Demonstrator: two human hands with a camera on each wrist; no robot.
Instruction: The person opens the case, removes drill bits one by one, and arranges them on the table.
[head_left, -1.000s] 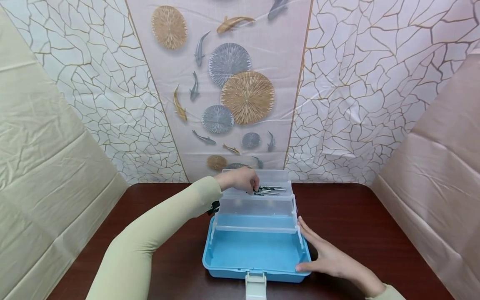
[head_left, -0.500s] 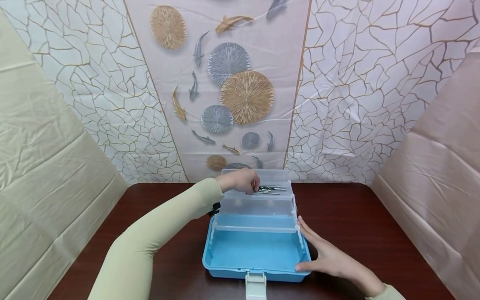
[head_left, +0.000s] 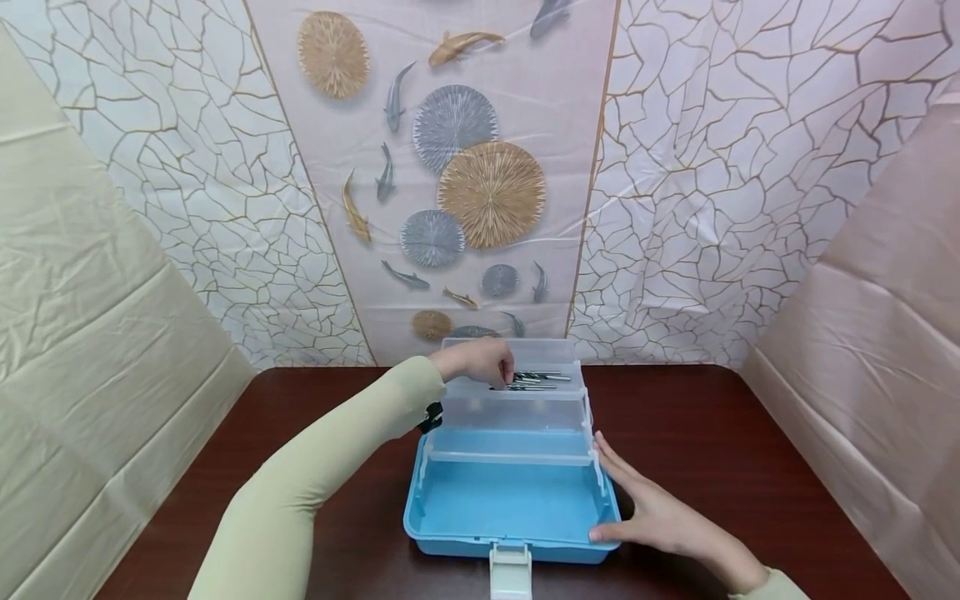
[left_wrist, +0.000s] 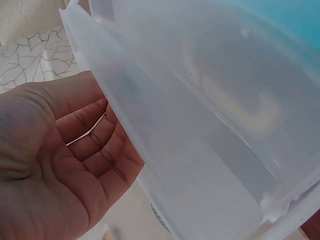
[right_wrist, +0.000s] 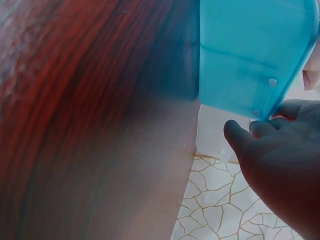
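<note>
A blue toolbox [head_left: 510,500] with translucent cantilever trays stands unfolded on the table. Several metal drill bits [head_left: 536,379] lie in its upper tray [head_left: 566,392]. My left hand [head_left: 483,360] reaches down into that tray from the left, fingertips bent down at the ends of the bits; whether they pinch one is hidden. In the left wrist view its bent fingers [left_wrist: 100,145] pass behind a cloudy tray wall [left_wrist: 165,135]. My right hand [head_left: 660,517] is spread along the box's right side, thumb on the front right corner, straight fingers near the tray arm.
The lower translucent tray [head_left: 510,442] spans the rear of the blue base. A pale latch [head_left: 512,571] hangs off the front rim. Dark red-brown tabletop [head_left: 697,442] surrounds the box, and a patterned cloth [head_left: 491,192] stands behind it.
My left hand has shifted very slightly left over the drill bits. The right hand and the toolbox have stayed in place.
</note>
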